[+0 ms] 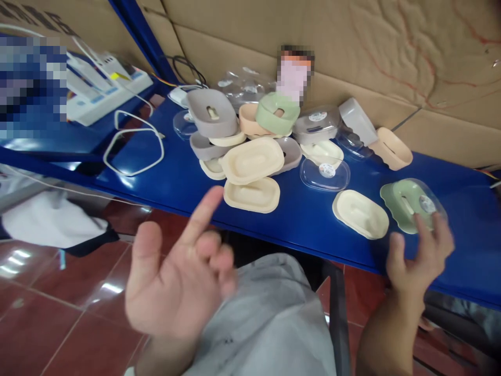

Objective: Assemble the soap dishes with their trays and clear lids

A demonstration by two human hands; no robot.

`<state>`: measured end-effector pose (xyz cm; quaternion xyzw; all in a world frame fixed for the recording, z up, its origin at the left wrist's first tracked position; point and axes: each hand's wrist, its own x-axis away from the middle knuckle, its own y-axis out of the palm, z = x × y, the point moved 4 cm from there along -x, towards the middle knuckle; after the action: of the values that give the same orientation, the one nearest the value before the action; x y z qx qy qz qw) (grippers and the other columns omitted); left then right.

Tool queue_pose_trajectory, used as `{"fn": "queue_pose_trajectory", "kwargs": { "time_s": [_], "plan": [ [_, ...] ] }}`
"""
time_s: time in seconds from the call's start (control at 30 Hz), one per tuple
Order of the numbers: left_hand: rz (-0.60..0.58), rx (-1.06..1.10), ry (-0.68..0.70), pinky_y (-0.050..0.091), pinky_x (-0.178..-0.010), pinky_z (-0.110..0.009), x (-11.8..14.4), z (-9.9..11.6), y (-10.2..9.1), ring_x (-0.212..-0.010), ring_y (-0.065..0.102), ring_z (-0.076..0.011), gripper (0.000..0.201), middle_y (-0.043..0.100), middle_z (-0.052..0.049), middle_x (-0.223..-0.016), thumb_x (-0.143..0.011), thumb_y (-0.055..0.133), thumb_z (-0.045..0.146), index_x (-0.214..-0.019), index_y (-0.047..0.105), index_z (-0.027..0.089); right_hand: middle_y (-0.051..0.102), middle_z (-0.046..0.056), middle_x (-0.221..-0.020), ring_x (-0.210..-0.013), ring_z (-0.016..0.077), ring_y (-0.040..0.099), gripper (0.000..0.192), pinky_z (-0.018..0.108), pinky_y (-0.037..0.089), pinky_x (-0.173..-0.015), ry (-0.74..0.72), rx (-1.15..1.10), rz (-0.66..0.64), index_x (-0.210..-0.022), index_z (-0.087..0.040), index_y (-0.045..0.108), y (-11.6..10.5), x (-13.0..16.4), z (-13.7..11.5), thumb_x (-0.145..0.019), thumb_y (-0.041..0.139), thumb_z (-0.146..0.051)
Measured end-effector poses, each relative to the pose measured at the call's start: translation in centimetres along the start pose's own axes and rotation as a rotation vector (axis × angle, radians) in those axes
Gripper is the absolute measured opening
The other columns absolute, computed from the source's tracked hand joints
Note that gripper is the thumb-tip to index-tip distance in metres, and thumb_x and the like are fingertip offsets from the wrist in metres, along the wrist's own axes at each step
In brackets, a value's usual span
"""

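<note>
Bench (305,219): blue top, cardboard wall close behind, so no way in from the rear. Centre blocked by a heap of soap dishes (250,141), stacked and overlapping, clear lids mixed in. Open blue strip along the near edge in front of the heap. Cream tray (360,213) and green soap dish (407,204) lie just beside each other, narrow gap between. Right hand (420,253) sits at the green dish's near rim. Bare top to the far right. Left of heap: white cable loop (133,143) lies flat; left hand (182,284) is raised off the near edge.
</note>
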<state>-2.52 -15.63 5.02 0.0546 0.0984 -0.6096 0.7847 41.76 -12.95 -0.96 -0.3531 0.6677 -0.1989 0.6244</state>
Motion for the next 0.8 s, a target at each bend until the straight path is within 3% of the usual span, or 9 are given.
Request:
{"fn": "queue_pose_trajectory", "kwargs": {
  "time_s": [0.07, 0.13, 0.23, 0.3, 0.43, 0.7, 0.8],
  "plan": [
    [0.078, -0.001, 0.031, 0.066, -0.075, -0.043, -1.1, -1.4, -0.4, -0.090, 0.076, -0.0262, 0.056, 0.079, -0.006, -0.101, -0.115, 0.026, 0.054, -0.149, 0.064, 0.032, 0.059, 0.015, -0.159, -0.147, 0.0359, 0.057, 0.052, 0.056, 0.043, -0.120, -0.017, -0.098, -0.147, -0.151, -0.025, 0.063, 0.6, 0.1, -2.9, -0.102, 0.066, -0.043],
    [0.158, -0.252, 0.148, 0.063, -0.094, -0.048, -2.0, -3.2, -0.7, -0.109, 0.074, -0.0290, 0.038, 0.078, -0.007, -0.118, -0.110, 0.053, 0.046, -0.141, 0.069, 0.030, 0.066, 0.012, -0.152, -0.140, 0.0328, 0.063, 0.041, 0.053, 0.044, -0.118, -0.042, -0.142, -0.276, -0.143, -0.027, 0.069, 1.4, 0.3, -4.8, -0.105, 0.065, -0.042],
    [-0.004, -0.802, 0.278, 0.051, -0.111, -0.058, -3.0, -6.1, 0.1, -0.134, 0.063, -0.0368, 0.030, 0.067, -0.013, -0.145, -0.102, 0.069, 0.035, -0.131, 0.073, 0.027, 0.071, 0.008, -0.146, -0.133, 0.0296, 0.067, 0.029, 0.050, 0.044, -0.116, -0.077, -0.167, -0.313, -0.132, -0.029, 0.075, 2.0, 0.4, -5.4, -0.106, 0.064, -0.038],
    [-0.112, -0.953, 0.337, 0.047, -0.113, -0.063, -3.0, -7.5, 0.7, -0.139, 0.059, -0.0393, 0.025, 0.060, -0.017, -0.152, -0.104, 0.065, 0.030, -0.128, 0.073, 0.025, 0.071, 0.008, -0.144, -0.131, 0.0287, 0.068, 0.026, 0.049, 0.044, -0.114, -0.084, -0.185, -0.299, -0.129, -0.029, 0.076, 2.0, 0.5, -5.2, -0.106, 0.064, -0.035],
    [-0.156, -0.966, 0.403, 0.050, -0.109, -0.059, -2.5, -7.8, 1.6, -0.130, 0.064, -0.0357, 0.016, 0.064, -0.016, -0.143, -0.105, 0.062, 0.023, -0.117, 0.073, 0.024, 0.071, 0.007, -0.144, -0.128, 0.0276, 0.069, 0.029, 0.049, 0.045, -0.112, -0.128, -0.217, -0.304, -0.132, -0.032, 0.075, 1.8, 0.6, -6.7, -0.106, 0.064, -0.029],
    [-0.135, -0.686, 0.418, 0.056, -0.103, -0.045, -1.7, -6.5, 3.1, -0.122, 0.064, -0.0277, 0.013, 0.067, -0.010, -0.133, -0.103, 0.069, 0.021, -0.116, 0.070, 0.026, 0.063, 0.007, -0.155, -0.141, 0.0287, 0.061, 0.045, 0.052, 0.046, -0.117, -0.283, -0.355, -0.465, -0.149, -0.033, 0.062, 3.5, 0.2, -14.5, -0.107, 0.058, -0.017],
    [-0.182, -0.623, 0.416, 0.056, -0.103, -0.044, -1.0, -6.3, 4.6, -0.122, 0.064, -0.0260, 0.013, 0.067, -0.009, -0.133, -0.104, 0.068, 0.022, -0.116, 0.070, 0.026, 0.055, 0.012, -0.161, -0.149, 0.0293, 0.055, 0.052, 0.050, 0.052, -0.118, -0.218, -0.476, -0.443, -0.158, -0.029, 0.050, 3.7, 0.4, -15.5, -0.107, 0.061, -0.023]
  ]
}}
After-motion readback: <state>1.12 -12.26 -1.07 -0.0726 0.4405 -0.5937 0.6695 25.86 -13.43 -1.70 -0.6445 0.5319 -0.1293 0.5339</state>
